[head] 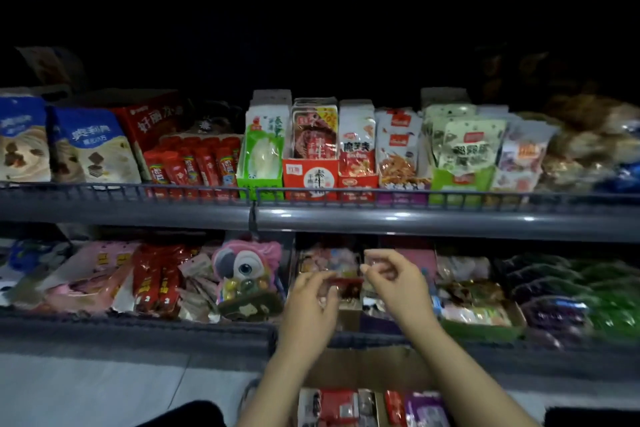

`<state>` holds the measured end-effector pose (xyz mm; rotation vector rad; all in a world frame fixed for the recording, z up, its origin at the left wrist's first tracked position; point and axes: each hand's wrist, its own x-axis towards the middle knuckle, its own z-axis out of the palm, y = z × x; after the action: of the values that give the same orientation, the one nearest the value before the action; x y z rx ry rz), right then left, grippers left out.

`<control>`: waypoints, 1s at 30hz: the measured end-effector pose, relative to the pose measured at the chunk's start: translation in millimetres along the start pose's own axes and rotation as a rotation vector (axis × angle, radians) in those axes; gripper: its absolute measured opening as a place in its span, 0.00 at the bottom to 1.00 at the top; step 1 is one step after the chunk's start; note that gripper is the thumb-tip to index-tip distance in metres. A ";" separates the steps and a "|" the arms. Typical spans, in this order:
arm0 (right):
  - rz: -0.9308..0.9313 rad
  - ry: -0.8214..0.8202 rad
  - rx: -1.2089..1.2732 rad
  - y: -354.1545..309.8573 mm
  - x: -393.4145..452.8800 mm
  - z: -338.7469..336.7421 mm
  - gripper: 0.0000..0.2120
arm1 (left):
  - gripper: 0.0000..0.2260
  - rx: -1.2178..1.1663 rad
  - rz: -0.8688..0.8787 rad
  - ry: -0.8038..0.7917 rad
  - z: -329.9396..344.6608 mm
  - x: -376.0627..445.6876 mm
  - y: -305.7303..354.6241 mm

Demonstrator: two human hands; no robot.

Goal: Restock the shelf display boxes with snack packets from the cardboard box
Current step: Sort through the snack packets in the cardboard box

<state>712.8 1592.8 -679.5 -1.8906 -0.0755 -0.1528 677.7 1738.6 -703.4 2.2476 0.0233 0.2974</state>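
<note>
Reaching toward the lower shelf at centre frame, we had both hands raised side by side over the display boxes. Our left hand (313,302) had its fingers curled, thumb and fingertips pinching the left end of a small red snack packet (346,282), and our right hand (394,282) pinched the packet's right end, so it hung between the two, blurred and hard to read. Just behind and below the packet sat the display box (349,317) it hovered above, with more packets packed inside. To the right of it stood a green display box (485,329) filled with pale packets, and to the left a pink parrot-shaped candy pack (246,274) leaned against the shelf's wire front. At the bottom centre of the frame, under our forearms, the cardboard box (367,367) stood open, with red, white and purple packets showing inside. Across the middle of the frame ran the upper shelf (415,218), lined with upright snack bags in red and green boxes, and blue-and-white bags at the left edge.
</note>
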 end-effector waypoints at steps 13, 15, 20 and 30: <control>0.395 -0.091 0.024 167.6 -83.5 20.5 0.11 | 0.10 -0.118 -0.406 -0.236 104.6 -64.3 -86.1; 0.463 -0.112 0.004 192.8 -89.6 27.0 0.08 | 0.10 -0.112 -0.480 -0.257 120.8 -68.0 -105.6; 0.643 -0.194 -0.022 248.7 -101.9 41.4 0.05 | 0.11 -0.045 -0.656 -0.347 160.1 -82.2 -157.2; 0.914 -0.340 -0.086 334.8 -131.1 91.4 0.12 | 0.14 0.047 -1.001 -0.477 206.5 -110.8 -235.2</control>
<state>632.4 1575.5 -1041.3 -1.8430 0.5663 0.7934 635.4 1719.8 -1032.2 2.0135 0.8643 -0.7696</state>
